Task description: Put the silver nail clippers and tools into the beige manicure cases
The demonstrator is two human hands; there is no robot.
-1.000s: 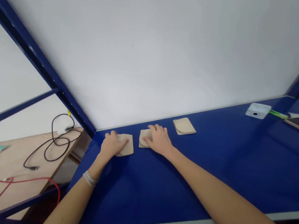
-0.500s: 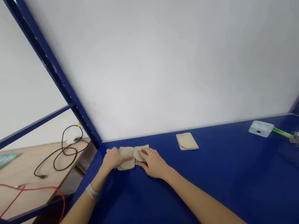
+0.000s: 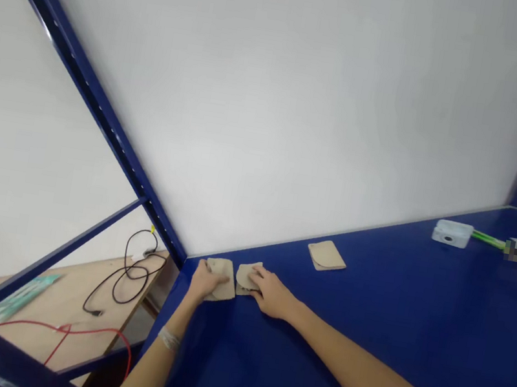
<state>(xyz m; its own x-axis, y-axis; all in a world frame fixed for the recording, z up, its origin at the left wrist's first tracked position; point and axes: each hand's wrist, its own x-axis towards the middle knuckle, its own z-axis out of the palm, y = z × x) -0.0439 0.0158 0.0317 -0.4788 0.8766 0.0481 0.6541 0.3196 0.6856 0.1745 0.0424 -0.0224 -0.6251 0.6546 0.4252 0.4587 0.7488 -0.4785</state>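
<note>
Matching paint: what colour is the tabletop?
The tabletop is glossy royal blue, clearest in the head view.

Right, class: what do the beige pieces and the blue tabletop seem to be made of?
The beige pieces look like thin, matte card or stiff fabric, with a soft, dull surface and no shine; the view can't settle which. The blue tabletop looks like painted or laminated board, glossy, with light reflecting off it.
</note>
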